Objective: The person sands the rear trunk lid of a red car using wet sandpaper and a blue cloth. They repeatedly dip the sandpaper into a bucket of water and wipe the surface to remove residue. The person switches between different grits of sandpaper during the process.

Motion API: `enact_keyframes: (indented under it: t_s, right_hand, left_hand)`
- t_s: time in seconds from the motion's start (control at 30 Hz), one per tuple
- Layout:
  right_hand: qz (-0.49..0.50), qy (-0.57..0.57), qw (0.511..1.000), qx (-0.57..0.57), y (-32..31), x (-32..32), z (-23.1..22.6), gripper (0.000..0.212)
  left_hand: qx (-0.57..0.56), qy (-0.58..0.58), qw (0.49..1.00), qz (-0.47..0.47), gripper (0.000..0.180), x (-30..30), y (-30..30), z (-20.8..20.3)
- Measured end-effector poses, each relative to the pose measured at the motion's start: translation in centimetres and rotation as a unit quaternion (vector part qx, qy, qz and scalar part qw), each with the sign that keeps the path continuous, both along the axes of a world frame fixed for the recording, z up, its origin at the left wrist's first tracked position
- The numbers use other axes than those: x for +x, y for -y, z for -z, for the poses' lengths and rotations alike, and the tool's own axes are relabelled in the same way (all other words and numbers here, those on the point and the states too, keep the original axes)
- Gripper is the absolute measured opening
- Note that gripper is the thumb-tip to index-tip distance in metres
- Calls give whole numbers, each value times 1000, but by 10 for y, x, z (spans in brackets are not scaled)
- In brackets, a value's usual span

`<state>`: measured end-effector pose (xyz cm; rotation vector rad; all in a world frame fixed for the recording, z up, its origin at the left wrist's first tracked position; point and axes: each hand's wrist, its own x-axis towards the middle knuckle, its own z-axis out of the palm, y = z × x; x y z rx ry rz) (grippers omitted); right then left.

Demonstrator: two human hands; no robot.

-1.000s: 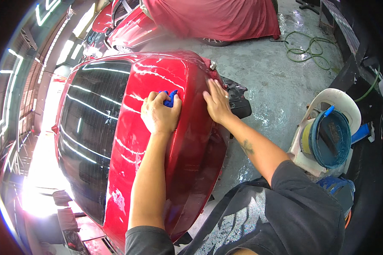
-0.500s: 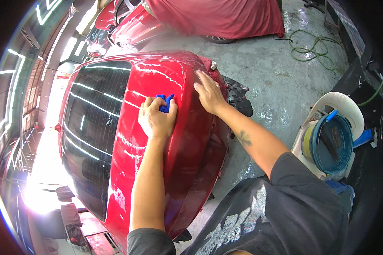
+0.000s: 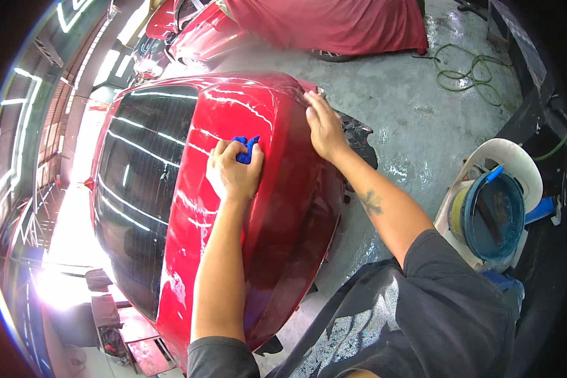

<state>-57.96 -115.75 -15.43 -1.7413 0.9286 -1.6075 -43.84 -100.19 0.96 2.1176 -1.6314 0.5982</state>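
The red car's [image 3: 290,252] glossy trunk lid [image 3: 233,113] is streaked white. On it, a blue cloth [image 3: 246,151] is gripped by the left hand [image 3: 230,173]; the right hand [image 3: 325,129], unclenched, is held at the rear edge [image 3: 292,132]. A silvery print [image 3: 368,318] is borne by the T-shirt [image 3: 447,296]; the wet grey floor [image 3: 397,132] is partly occupied by a green hose [image 3: 469,77] and a teal bucket [image 3: 509,220].

Left hand [image 3: 233,175], one: is gripping, fingers are bending inward, thumb is opposing them. Left forearm [image 3: 219,277]: is reaching forward, nearly straight. Right hand [image 3: 326,129], one: is extending its fingers. Right forearm [image 3: 384,205], dark-marked: is slanting leftward.
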Motion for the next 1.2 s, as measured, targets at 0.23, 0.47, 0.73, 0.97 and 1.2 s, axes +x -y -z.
enact_keyframes:
  t_s: [0.23, 0.47, 0.73, 0.97, 1.2]
  right_hand:
    - [-17, -142, 989, 37, -117, 0, 61, 59]
    - [-29, -109, 992, 64, -71, 9, 49, 59]
    - [-41, -129, 989, 62, -60, 6, 59, 61]
    - [-26, -96, 994, 36, -64, 8, 59, 59]
    - [-14, -67, 997, 48, -56, 24, 46, 59]
  left_hand:
    - [9, -15, 1000, -11, 31, 6, -6, 1]
    - [9, -16, 1000, -7, 31, 11, -3, 8]
    - [-1, -7, 1000, 3, 33, 12, 0, 11]
    - [8, -19, 1000, -6, 33, 11, -3, 10]
    - [-1, -10, 1000, 0, 30, 12, -5, 5]
